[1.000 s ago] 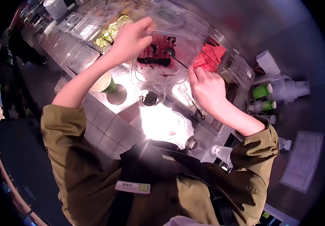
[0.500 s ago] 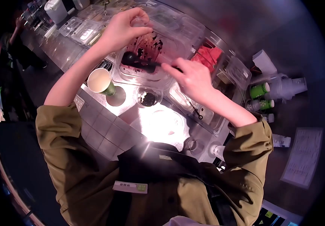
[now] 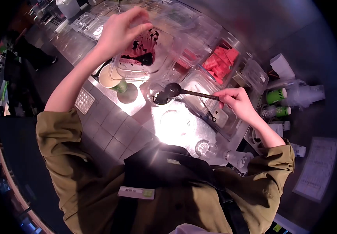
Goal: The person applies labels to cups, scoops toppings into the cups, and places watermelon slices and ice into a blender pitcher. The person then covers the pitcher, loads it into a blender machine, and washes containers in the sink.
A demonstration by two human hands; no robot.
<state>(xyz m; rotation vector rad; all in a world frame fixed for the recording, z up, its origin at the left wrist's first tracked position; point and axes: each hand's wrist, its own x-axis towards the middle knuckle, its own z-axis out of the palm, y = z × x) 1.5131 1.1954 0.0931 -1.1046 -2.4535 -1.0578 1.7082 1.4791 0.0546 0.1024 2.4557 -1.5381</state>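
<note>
My left hand [image 3: 122, 31] is closed at the upper edge of a clear plastic container [image 3: 164, 48], holding it tilted. Dark red pulp [image 3: 144, 58] lies inside and streaks its wall. The fingers of my right hand [image 3: 231, 99] are wrapped round the handle of a black ladle [image 3: 172, 90]. The ladle's bowl is over the right side of a clear cup [image 3: 151, 88], which has dark contents with some white bits. A green-and-white paper cup [image 3: 110, 78] stands left of the clear cup.
Red fruit pieces [image 3: 220, 62] fill a tub at the upper right. Below it is a lidded container [image 3: 199, 91] with tongs. Green cups [image 3: 276, 95] and a printed sheet [image 3: 317, 169] are at the right. Another person [image 3: 30, 50] stands far left.
The ladle has come out of the tilted container and moved right and down to the clear cup, with my right hand. My left hand stays at the container's edge.
</note>
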